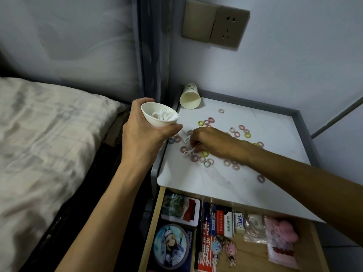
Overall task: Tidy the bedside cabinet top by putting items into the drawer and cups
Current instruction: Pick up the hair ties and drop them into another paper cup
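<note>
My left hand (143, 134) grips a white paper cup (157, 119) holding several white floss picks, just left of the cabinet's edge. On the white cabinet top (196, 181), my right hand (208, 140) reaches down with curled fingers pinching a white floss pick (188, 153). Another floss pick (185, 138) lies just beside its fingers. Several small pastel hair rings (205, 153) are scattered around and under that hand. A second paper cup (190, 97) lies on its side at the back left corner, its mouth facing me.
The drawer (245, 258) under the top stands open, filled with cards, packets, keychains, an eraser and a pink pouch. A bed (49, 144) with a pale cover lies to the left. A grey raised rim borders the top's back and right sides; a wall socket (227, 26) sits above.
</note>
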Motion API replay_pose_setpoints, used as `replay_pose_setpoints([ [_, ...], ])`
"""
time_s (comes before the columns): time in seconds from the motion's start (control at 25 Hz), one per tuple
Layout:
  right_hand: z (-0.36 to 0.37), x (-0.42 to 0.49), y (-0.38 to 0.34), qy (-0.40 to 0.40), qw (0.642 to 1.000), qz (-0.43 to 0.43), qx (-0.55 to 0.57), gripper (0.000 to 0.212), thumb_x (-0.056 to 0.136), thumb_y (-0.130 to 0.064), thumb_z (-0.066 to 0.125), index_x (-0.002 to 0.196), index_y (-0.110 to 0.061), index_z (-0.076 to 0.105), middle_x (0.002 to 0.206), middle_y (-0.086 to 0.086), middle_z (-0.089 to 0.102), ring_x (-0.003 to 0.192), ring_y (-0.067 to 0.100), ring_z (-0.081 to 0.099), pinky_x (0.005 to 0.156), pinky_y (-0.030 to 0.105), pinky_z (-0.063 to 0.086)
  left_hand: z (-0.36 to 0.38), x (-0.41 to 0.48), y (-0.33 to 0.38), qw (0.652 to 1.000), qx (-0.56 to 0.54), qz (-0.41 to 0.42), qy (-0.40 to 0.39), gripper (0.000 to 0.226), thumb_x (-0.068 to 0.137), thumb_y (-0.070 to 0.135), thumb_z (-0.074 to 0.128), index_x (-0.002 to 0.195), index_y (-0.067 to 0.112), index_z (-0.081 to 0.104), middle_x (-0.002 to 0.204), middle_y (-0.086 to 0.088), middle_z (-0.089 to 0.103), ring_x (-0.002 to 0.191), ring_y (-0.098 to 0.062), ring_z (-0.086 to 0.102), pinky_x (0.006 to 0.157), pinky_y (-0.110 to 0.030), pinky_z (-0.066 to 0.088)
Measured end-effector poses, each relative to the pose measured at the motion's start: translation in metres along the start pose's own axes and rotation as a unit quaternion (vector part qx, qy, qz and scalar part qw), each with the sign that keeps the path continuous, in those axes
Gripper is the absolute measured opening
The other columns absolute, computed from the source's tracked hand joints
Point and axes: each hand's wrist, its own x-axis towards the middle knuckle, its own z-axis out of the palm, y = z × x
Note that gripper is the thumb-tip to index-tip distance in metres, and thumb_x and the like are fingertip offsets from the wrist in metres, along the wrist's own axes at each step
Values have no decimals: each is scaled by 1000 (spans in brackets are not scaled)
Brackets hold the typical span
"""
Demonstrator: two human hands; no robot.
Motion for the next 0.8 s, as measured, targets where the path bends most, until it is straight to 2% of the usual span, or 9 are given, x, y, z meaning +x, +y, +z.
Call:
replay_pose_setpoints([
  [0.12,6,-1,0,15,996,-40,-78,8,91,-15,62,86,-10,63,89,2,55,78,15,54,64,29,43,1,-1,1,1000,-2,-1,-4,75,59,30,92,124,23,54,107,7,64,97,-11,63,80,-29,55],
  [0.2,8,-4,1,15,998,-10,-54,8,94,-17,58,88,-12,59,89,-2,50,79,12,51,63,24,36,0,-1,1,1000,-2,0,-3,75,59,30,92,123,23,54,107,7,64,97,-11,63,80,-29,55],
  [0.32,1,-9,5,20,986,117,115,7,96,-23,56,89,-22,54,84,-6,55,80,14,57,63,24,37,-3,-1,0,1000,-5,-3,0,73,58,30,92,120,25,55,103,9,64,95,-9,63,81,-30,55],
  [0.44,-32,-14,8,133,933,168,289,4,94,-17,61,90,-18,63,78,-4,68,70,9,66,66,23,48,-3,-1,-2,1000,-1,-4,-5,72,57,30,93,118,26,55,101,9,65,95,-10,63,81,-32,55],
  [0.52,-66,-15,3,211,920,138,300,10,92,-16,63,99,-15,71,80,-1,72,68,9,67,66,22,53,-2,0,-3,1000,4,-2,-17,72,56,29,93,117,26,55,99,10,64,94,-10,63,77,-26,54],
  [0.6,-100,-11,-9,234,933,75,264,17,90,-13,67,105,-13,74,79,-4,72,63,2,62,62,14,47,1,0,-4,999,19,-2,-37,72,56,28,93,116,28,54,94,15,62,90,-2,61,69,-16,48],
  [0.68,-124,-3,-29,204,955,-22,216,20,86,-12,70,105,-11,75,81,-10,71,68,-2,62,65,12,46,3,-2,-4,998,35,0,-52,71,56,31,93,115,30,54,91,18,62,85,7,58,63,-8,44],
  [0.8,-127,11,-56,140,973,-147,107,22,85,-21,68,105,-13,76,90,-2,73,81,3,65,74,18,50,5,-3,-4,997,44,6,-66,68,58,31,93,114,31,54,88,19,63,80,18,56,59,-3,41],
])
